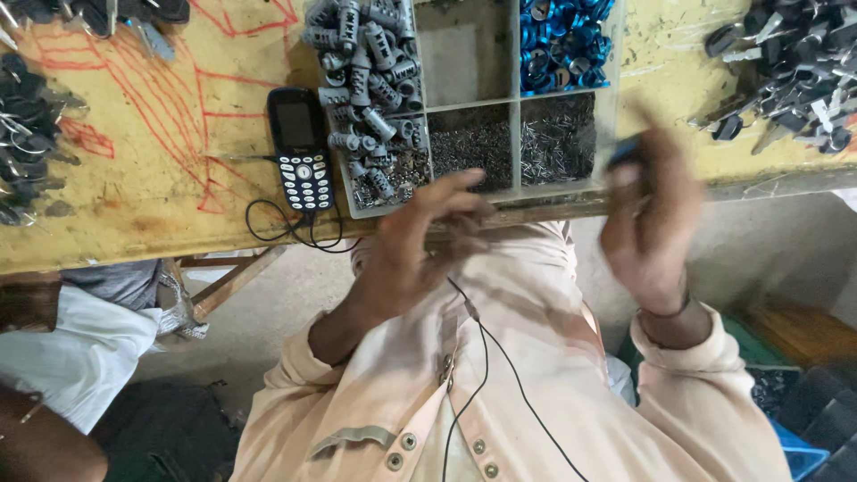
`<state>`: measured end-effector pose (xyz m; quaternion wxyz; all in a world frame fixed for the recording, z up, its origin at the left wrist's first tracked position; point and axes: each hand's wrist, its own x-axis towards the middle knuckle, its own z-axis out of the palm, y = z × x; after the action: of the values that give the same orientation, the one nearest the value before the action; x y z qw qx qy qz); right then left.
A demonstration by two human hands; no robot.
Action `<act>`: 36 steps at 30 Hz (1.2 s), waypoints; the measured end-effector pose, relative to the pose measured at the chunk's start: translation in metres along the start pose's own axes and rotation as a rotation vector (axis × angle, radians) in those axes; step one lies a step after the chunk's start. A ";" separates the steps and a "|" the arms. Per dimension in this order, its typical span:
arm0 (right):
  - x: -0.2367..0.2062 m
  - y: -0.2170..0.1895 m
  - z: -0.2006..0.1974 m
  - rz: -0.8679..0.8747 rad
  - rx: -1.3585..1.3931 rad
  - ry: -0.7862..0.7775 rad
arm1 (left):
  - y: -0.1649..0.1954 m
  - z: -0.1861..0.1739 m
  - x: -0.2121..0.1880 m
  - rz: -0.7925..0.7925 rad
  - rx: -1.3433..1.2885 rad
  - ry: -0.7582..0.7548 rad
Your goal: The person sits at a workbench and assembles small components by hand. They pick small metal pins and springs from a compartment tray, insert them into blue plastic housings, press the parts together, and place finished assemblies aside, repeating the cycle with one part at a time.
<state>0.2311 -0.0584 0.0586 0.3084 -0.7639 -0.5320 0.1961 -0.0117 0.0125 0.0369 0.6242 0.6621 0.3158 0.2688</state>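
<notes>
The left hand (pixel 420 241) hovered with loosely spread, empty fingers below the divided tray (pixel 513 107), at its six o'clock edge. The right hand (pixel 647 219) pinched a small blue part (pixel 625 150), blurred, at the tray's four o'clock. Judging so, a fitting step, needing steady alignment.

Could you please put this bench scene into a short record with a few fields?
Left hand: open, fingers spread, at the table edge, holding nothing visible.
Right hand: blurred, raised, gripping a small blue part.
Tray: clear divided box with grey cylinders, blue rings and small metal pins.
Phone: dark keypad handset left of the tray, cable attached.
Table: yellow, worn, red scribbles.
Keys: dark-headed pile at far right.
</notes>
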 end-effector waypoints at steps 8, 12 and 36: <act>0.036 -0.008 -0.020 -0.253 -0.413 -0.012 | 0.005 -0.029 -0.003 -0.041 1.006 0.134; 0.047 -0.044 0.002 -0.023 -0.094 -0.654 | -0.002 -0.027 0.004 -0.053 1.072 0.071; 0.027 -0.035 0.040 -0.249 0.138 -0.380 | -0.018 -0.010 -0.011 0.012 0.280 0.403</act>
<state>0.1913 -0.0139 0.0540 0.2759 -0.6190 -0.6558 0.3325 -0.0281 0.0112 0.0205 0.4491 0.6771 0.4641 0.3527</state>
